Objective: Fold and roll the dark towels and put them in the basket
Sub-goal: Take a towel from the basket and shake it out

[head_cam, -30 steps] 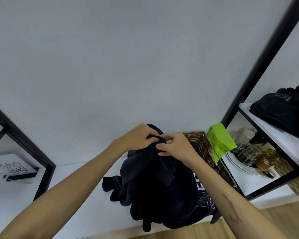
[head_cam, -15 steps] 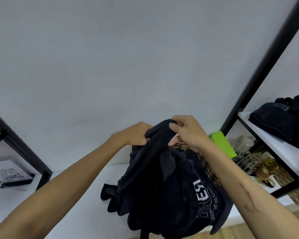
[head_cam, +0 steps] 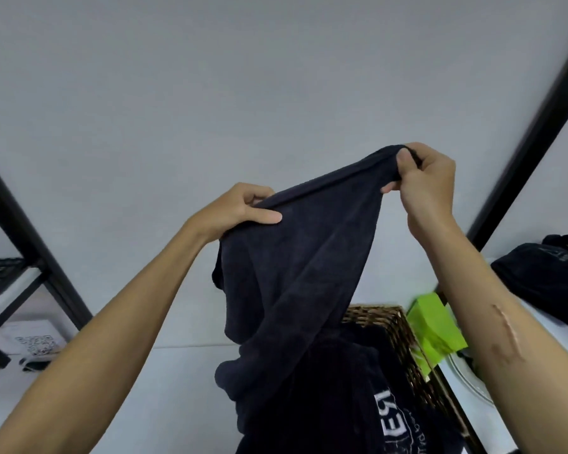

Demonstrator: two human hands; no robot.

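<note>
Both hands are up in front of the wall with one dark towel (head_cam: 302, 257) held between them. The left hand (head_cam: 236, 211) pinches the top hem, thumb lying flat over the cloth and fingers tucked behind it. The right hand (head_cam: 423, 181) sits higher and grips a bunched end of the same hem, fingers curled round it. The stretch of hem between them runs as a slanted line, rising from left to right, and the towel's length hangs straight down from it, so its long axis is vertical and its lower part is twisted and gathered, not spread.

The hanging end drops onto more dark cloth (head_cam: 358, 404) with white lettering, heaped at the front edge of the white surface (head_cam: 177, 388) and over the wicker basket (head_cam: 397, 326), which stands toward the right edge with only its far rim and right wall showing. A green packet (head_cam: 436, 326) lies just beside the basket's right wall. Another dark bundle (head_cam: 538, 283) rests on the shelf at the far right.

Judging by this, the towel is only being shaken out; no fold is made yet. The open surface lies below and to the left of the hands, nearer the left hand, so laying the towel flat would mean lowering it that way, clear of the heap
</note>
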